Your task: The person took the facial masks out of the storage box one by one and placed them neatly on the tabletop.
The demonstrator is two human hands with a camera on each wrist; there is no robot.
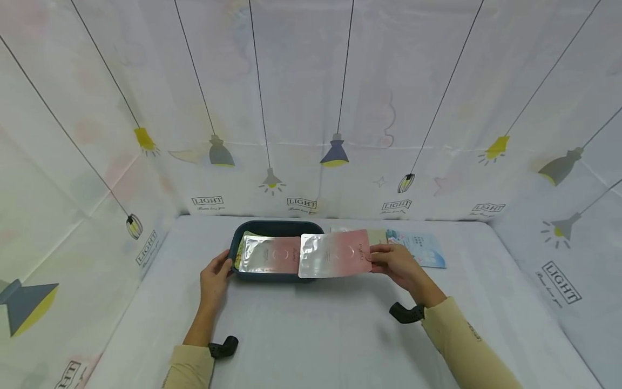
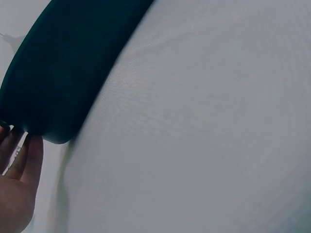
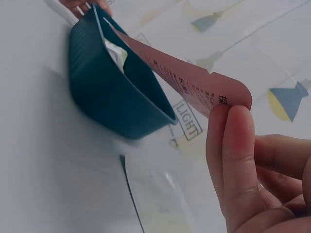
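Note:
A dark teal plastic bin [image 1: 272, 277] stands toward the back of the table. My left hand [image 1: 214, 281] holds its left end, fingertips and thumb at the end wall; in the left wrist view the hand [image 2: 19, 179] shows at that wall. My right hand [image 1: 398, 267] pinches the right edge of a pink-and-silver sheet mask packet [image 1: 335, 254] between thumb and fingers. This packet slants over the bin's right part. Another pink-and-silver packet [image 1: 272, 255] lies inside the bin, partly covered by the held one, with a greenish packet [image 1: 239, 251] at the left.
Behind the right hand, a light-blue packet [image 1: 420, 248] lies on the white-covered table [image 1: 311, 335], beside a pale yellowish packet [image 1: 377, 236] partly hidden by the hand and the held packet. A fabric backdrop [image 1: 301, 97] printed with lamps rises behind and at both sides.

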